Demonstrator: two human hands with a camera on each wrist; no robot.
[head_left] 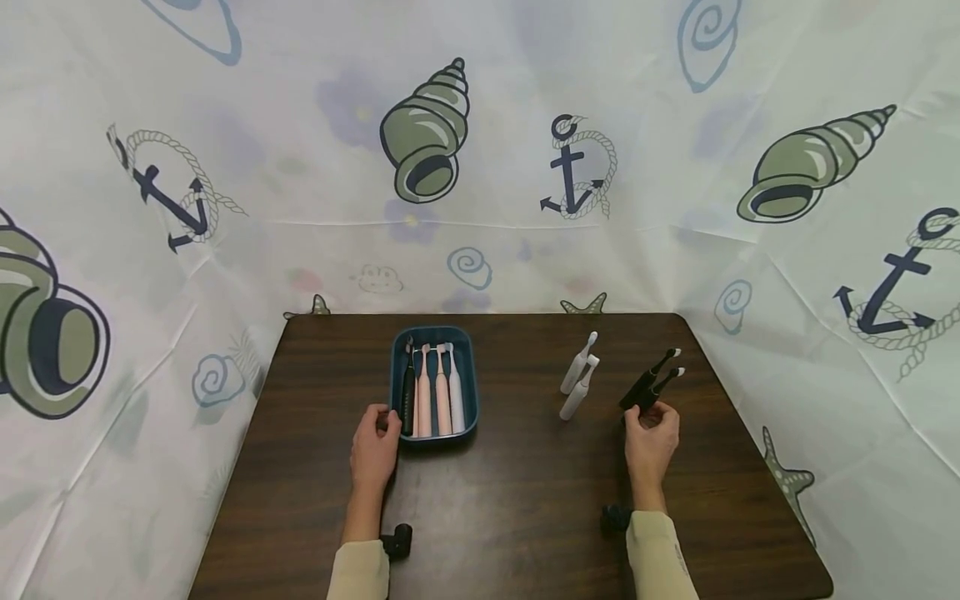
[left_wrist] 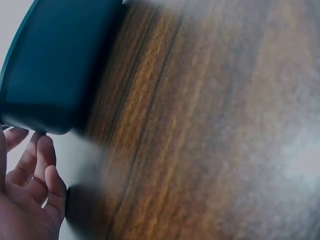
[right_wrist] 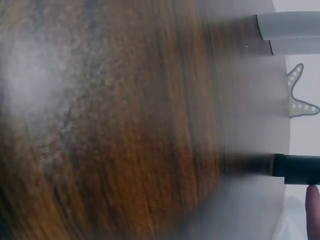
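A blue tray (head_left: 395, 375) stands on the dark wooden table (head_left: 510, 500) and holds several electric toothbrushes: one black (head_left: 408, 392), two pink (head_left: 425, 392) and one white (head_left: 455, 387). My left hand (head_left: 375, 446) rests at the tray's near left corner, its relaxed fingers (left_wrist: 30, 170) touching the tray wall (left_wrist: 50, 65). Two white toothbrushes (head_left: 579, 375) lie right of centre. Further right lie two black toothbrushes (head_left: 651, 379). My right hand (head_left: 651, 437) has its thumb and curled fingers at their near ends. In the right wrist view a fingertip (right_wrist: 313, 200) sits against a black handle (right_wrist: 297, 169).
A curtain printed with shells and anchors (head_left: 570, 167) closes in the table at the back and both sides. Bare wood lies between the tray and the white toothbrushes. A white handle (right_wrist: 290, 32) shows at the top of the right wrist view.
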